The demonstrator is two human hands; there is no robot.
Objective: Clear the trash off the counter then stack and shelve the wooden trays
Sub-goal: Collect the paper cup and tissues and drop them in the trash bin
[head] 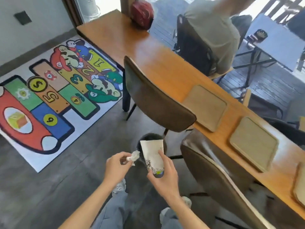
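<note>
Grip: right hand (162,172) holds paper cup (152,156); left hand (115,167) pinches crumpled napkin (134,157). Both over dark bin (151,138). Advice: centre, then release; trays (205,107) follow.

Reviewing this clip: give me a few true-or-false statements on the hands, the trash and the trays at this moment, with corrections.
1. The right hand holds a paper cup. True.
2. The left hand is empty. False: it pinches a crumpled napkin.
3. The cup is held over a dark bin on the floor. True.
4. The wooden trays are stacked. False: they lie apart, side by side on the counter.
5. A red helmet sits at the counter's far end. True.
</note>
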